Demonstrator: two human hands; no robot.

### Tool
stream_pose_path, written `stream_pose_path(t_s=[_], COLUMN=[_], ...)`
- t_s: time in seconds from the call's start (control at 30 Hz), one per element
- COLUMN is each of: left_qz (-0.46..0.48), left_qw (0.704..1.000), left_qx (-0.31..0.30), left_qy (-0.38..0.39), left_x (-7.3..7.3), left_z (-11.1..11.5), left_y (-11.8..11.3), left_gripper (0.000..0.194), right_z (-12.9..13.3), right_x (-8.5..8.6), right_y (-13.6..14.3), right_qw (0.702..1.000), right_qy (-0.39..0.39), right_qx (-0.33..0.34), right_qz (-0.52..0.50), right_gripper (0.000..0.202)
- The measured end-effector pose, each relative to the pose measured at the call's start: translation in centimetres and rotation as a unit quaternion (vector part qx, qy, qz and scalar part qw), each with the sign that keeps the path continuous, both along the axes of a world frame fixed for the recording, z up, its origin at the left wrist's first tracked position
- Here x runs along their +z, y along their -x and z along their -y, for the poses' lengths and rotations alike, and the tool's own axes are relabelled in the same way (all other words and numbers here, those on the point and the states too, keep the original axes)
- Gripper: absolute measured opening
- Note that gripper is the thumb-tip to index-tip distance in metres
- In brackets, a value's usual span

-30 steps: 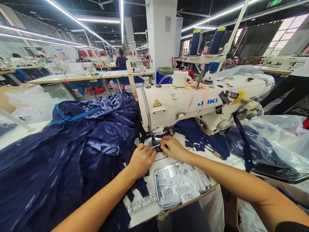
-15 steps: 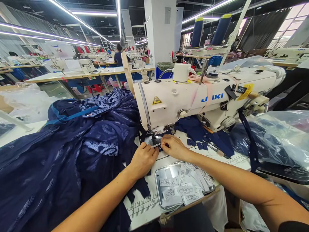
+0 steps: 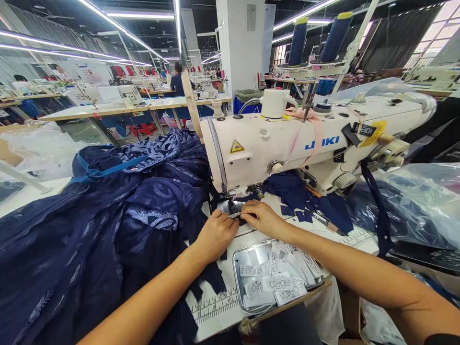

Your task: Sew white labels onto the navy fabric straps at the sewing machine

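Note:
Both my hands meet at the needle of a white sewing machine (image 3: 251, 153). My left hand (image 3: 217, 235) is closed, its fingertips pinching the near side of a narrow white label (image 3: 235, 215) just in front of the presser foot (image 3: 233, 205). From the other side, my right hand (image 3: 262, 218) pinches the same label between thumb and fingers. Most of the label and what lies under it are hidden by my fingers. Left of the needle, a large heap of navy patterned garments (image 3: 143, 206) spreads over the table. Below my hands sits a metal tray (image 3: 236, 268) of printed labels (image 3: 276, 283).
Navy fabric scraps (image 3: 287, 189) and a box cutter (image 3: 328, 223) lie right of the needle. A clear plastic bag (image 3: 413, 206) of dark goods stands farther right. Ruler markings (image 3: 215, 306) run along the table's front edge. Thread cones (image 3: 298, 43) stand behind the machine.
The view has shifted slightly, so the machine and tray appear a little farther right. My hands stay pinched at the presser foot with almost no visible movement.

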State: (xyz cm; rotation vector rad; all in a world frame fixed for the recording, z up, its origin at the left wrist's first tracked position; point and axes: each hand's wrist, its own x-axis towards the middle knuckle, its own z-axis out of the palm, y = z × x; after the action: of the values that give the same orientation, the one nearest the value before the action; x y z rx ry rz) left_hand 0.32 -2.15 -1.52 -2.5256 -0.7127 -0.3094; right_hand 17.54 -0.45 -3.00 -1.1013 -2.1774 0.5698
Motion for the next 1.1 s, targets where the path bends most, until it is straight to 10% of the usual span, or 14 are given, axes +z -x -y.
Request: stream_pose_path(t_s=[0.37, 0.67, 1.1], left_qz=[0.014, 0.067, 0.054], left_qw=[1.0, 0.979, 0.977], left_qx=[0.019, -0.032, -0.014], left_qy=[0.014, 0.188, 0.207], left_x=[0.4, 1.0, 0.4], left_z=[0.2, 0.8, 0.1], left_y=[0.4, 2.9, 1.8], left_gripper=[0.014, 0.019, 0.021], right_z=[2.6, -1.2, -2.2], right_x=[0.7, 1.7, -0.3], right_y=[0.2, -1.5, -2.1], right_qw=[0.956, 0.873, 0.915], right_qy=[-0.141, -0.272, -0.284], right_qx=[0.007, 0.204, 0.189], right_qz=[0.259, 0.349, 0.214], right_gripper=[0.02, 0.025, 0.029])
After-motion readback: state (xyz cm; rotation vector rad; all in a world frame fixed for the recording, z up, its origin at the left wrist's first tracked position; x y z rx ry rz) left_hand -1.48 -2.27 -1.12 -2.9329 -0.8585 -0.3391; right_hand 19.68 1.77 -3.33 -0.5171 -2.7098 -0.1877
